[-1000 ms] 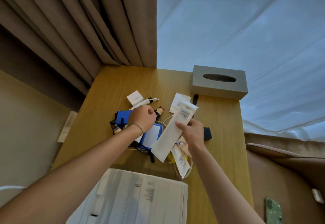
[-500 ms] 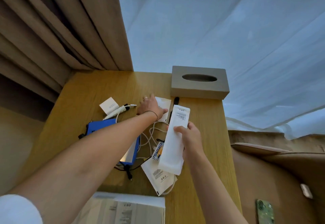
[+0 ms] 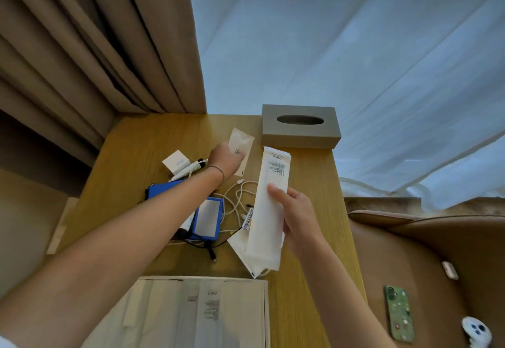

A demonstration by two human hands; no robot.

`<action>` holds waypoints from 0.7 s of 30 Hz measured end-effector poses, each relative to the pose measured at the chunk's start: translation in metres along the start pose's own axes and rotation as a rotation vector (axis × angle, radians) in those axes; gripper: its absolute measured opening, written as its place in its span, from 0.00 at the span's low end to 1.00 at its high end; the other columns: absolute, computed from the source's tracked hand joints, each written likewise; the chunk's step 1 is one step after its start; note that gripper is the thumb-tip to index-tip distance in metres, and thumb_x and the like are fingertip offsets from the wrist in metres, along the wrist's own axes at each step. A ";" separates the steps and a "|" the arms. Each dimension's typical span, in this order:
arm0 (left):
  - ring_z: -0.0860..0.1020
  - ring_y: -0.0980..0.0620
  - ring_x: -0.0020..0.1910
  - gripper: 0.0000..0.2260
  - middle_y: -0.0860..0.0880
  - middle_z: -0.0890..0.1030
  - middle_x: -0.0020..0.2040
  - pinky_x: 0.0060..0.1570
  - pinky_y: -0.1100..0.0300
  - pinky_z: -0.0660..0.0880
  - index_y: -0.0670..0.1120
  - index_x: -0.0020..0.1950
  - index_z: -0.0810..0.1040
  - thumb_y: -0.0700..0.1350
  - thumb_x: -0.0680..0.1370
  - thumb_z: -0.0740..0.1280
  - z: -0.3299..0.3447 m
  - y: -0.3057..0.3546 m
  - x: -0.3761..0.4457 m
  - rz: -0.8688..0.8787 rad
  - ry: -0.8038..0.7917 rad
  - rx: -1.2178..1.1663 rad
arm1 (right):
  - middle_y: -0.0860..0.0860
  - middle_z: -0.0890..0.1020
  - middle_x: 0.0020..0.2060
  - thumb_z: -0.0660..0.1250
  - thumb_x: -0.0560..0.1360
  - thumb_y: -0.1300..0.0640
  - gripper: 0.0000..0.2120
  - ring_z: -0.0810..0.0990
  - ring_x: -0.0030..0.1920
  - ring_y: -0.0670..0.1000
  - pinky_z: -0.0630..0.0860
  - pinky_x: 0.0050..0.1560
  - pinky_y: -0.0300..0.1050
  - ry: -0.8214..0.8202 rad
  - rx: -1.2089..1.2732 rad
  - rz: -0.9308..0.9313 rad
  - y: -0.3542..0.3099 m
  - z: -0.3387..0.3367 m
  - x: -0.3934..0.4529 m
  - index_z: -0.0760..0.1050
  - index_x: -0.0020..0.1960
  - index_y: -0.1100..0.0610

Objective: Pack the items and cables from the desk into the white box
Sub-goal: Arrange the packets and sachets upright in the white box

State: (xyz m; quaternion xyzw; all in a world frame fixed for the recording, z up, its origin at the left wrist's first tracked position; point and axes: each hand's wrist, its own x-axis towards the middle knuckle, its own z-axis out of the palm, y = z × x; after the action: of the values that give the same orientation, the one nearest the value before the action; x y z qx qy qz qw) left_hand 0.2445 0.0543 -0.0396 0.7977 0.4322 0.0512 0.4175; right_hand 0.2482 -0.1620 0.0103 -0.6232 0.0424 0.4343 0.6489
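Note:
My right hand point(image 3: 296, 218) grips a long white packet point(image 3: 269, 208) above the wooden desk point(image 3: 136, 151). My left hand point(image 3: 225, 160) reaches far across the desk and holds a small pale sachet point(image 3: 241, 142), lifted near the tissue box. Under my left forearm lie a blue case point(image 3: 207, 220), white cables point(image 3: 237, 197) and a black cable point(image 3: 211, 250). A small white charger block point(image 3: 176, 161) and a white pen-like item point(image 3: 188, 172) sit further left. The white box point(image 3: 196, 315) lies at the desk's near edge.
A grey tissue box point(image 3: 300, 130) stands at the desk's far right corner. Brown curtains point(image 3: 95, 41) hang at the back left and sheer white ones behind. To the right is a tan chair point(image 3: 437, 252) with a green phone point(image 3: 399, 312) on it.
My left hand has picked the small sachet up off the desk and raised it. My right hand keeps the long packet, shifted slightly. The camera has tilted a little.

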 end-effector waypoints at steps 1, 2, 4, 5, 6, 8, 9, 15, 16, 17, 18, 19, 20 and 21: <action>0.81 0.42 0.49 0.10 0.41 0.83 0.51 0.49 0.50 0.79 0.41 0.55 0.79 0.47 0.80 0.66 -0.011 0.001 -0.011 0.019 0.009 -0.068 | 0.54 0.87 0.50 0.73 0.77 0.53 0.12 0.87 0.48 0.56 0.84 0.51 0.59 0.002 -0.020 -0.012 0.000 0.004 -0.010 0.79 0.59 0.54; 0.81 0.43 0.47 0.08 0.43 0.83 0.48 0.47 0.51 0.79 0.43 0.51 0.79 0.47 0.80 0.66 -0.021 0.002 -0.024 0.031 0.020 -0.140 | 0.54 0.86 0.50 0.72 0.77 0.53 0.12 0.87 0.49 0.57 0.84 0.51 0.60 0.006 -0.037 -0.018 0.000 0.007 -0.020 0.79 0.59 0.54; 0.81 0.49 0.43 0.06 0.49 0.82 0.44 0.41 0.58 0.77 0.47 0.48 0.78 0.49 0.81 0.66 -0.039 0.000 -0.052 0.042 0.031 -0.291 | 0.55 0.86 0.53 0.71 0.77 0.54 0.12 0.87 0.50 0.57 0.84 0.52 0.59 0.005 -0.084 -0.030 0.003 0.013 -0.041 0.79 0.60 0.55; 0.80 0.52 0.42 0.06 0.51 0.81 0.44 0.39 0.60 0.76 0.49 0.50 0.77 0.50 0.81 0.65 -0.046 -0.002 -0.066 0.050 0.027 -0.347 | 0.54 0.86 0.54 0.71 0.78 0.55 0.12 0.87 0.51 0.56 0.84 0.52 0.57 0.000 -0.114 -0.039 0.007 0.016 -0.052 0.79 0.60 0.56; 0.80 0.55 0.42 0.06 0.52 0.81 0.44 0.38 0.61 0.76 0.49 0.52 0.77 0.51 0.82 0.64 -0.052 -0.006 -0.081 0.061 0.017 -0.378 | 0.54 0.85 0.55 0.70 0.78 0.56 0.12 0.86 0.52 0.55 0.84 0.51 0.55 -0.005 -0.148 -0.053 0.011 0.018 -0.063 0.79 0.60 0.56; 0.81 0.52 0.45 0.09 0.49 0.82 0.48 0.41 0.58 0.78 0.47 0.54 0.77 0.51 0.82 0.64 -0.062 -0.014 -0.106 0.086 -0.016 -0.387 | 0.53 0.85 0.55 0.70 0.78 0.58 0.11 0.86 0.52 0.54 0.85 0.50 0.52 0.002 -0.224 -0.094 0.022 0.022 -0.083 0.80 0.59 0.56; 0.81 0.50 0.47 0.10 0.48 0.83 0.50 0.43 0.57 0.79 0.46 0.55 0.78 0.51 0.82 0.64 -0.067 -0.018 -0.118 0.094 -0.033 -0.384 | 0.52 0.85 0.55 0.71 0.78 0.59 0.11 0.86 0.52 0.52 0.85 0.47 0.49 0.019 -0.272 -0.119 0.030 0.024 -0.094 0.80 0.59 0.55; 0.82 0.55 0.44 0.04 0.57 0.82 0.44 0.37 0.62 0.79 0.50 0.53 0.78 0.49 0.81 0.67 -0.097 -0.057 -0.184 0.100 -0.062 -0.435 | 0.48 0.85 0.56 0.69 0.79 0.57 0.11 0.85 0.50 0.46 0.84 0.43 0.43 0.162 -0.644 -0.251 0.083 0.032 -0.144 0.81 0.60 0.53; 0.82 0.57 0.43 0.03 0.58 0.81 0.43 0.35 0.64 0.78 0.51 0.52 0.78 0.49 0.80 0.67 -0.100 -0.066 -0.195 0.091 -0.058 -0.449 | 0.48 0.86 0.53 0.68 0.79 0.55 0.08 0.85 0.48 0.46 0.84 0.41 0.44 0.180 -0.710 -0.245 0.091 0.033 -0.151 0.82 0.56 0.53; 0.82 0.57 0.44 0.01 0.59 0.82 0.43 0.36 0.64 0.78 0.52 0.51 0.79 0.48 0.80 0.68 -0.103 -0.074 -0.205 0.084 -0.060 -0.469 | 0.49 0.87 0.49 0.67 0.79 0.54 0.06 0.86 0.45 0.47 0.84 0.40 0.47 0.198 -0.790 -0.242 0.099 0.036 -0.157 0.82 0.51 0.54; 0.83 0.55 0.44 0.01 0.58 0.82 0.43 0.38 0.61 0.79 0.53 0.49 0.80 0.46 0.80 0.69 -0.106 -0.082 -0.215 0.078 -0.065 -0.497 | 0.50 0.87 0.44 0.66 0.79 0.54 0.08 0.85 0.41 0.49 0.84 0.39 0.52 0.217 -0.882 -0.245 0.107 0.039 -0.162 0.82 0.47 0.56; 0.83 0.54 0.45 0.03 0.56 0.83 0.44 0.41 0.58 0.80 0.53 0.47 0.80 0.45 0.79 0.69 -0.109 -0.090 -0.224 0.068 -0.069 -0.529 | 0.49 0.86 0.39 0.65 0.79 0.54 0.09 0.84 0.38 0.51 0.84 0.39 0.55 0.226 -0.962 -0.249 0.115 0.041 -0.165 0.81 0.44 0.56; 0.83 0.53 0.46 0.05 0.54 0.84 0.45 0.43 0.56 0.81 0.54 0.46 0.80 0.44 0.79 0.69 -0.111 -0.097 -0.233 0.056 -0.073 -0.558 | 0.48 0.84 0.37 0.64 0.78 0.55 0.09 0.83 0.36 0.51 0.83 0.38 0.56 0.232 -1.039 -0.245 0.122 0.044 -0.169 0.80 0.43 0.55; 0.83 0.53 0.46 0.06 0.53 0.84 0.45 0.43 0.56 0.81 0.55 0.46 0.80 0.43 0.79 0.69 -0.114 -0.105 -0.241 0.043 -0.077 -0.572 | 0.47 0.83 0.36 0.63 0.78 0.56 0.09 0.82 0.36 0.52 0.82 0.37 0.55 0.237 -1.114 -0.239 0.129 0.047 -0.170 0.78 0.42 0.54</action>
State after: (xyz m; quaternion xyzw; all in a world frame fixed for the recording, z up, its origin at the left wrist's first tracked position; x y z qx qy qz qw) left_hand -0.0234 -0.0227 0.0270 0.6580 0.3671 0.1493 0.6404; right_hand 0.0402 -0.2292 0.0222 -0.9155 -0.1909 0.2422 0.2586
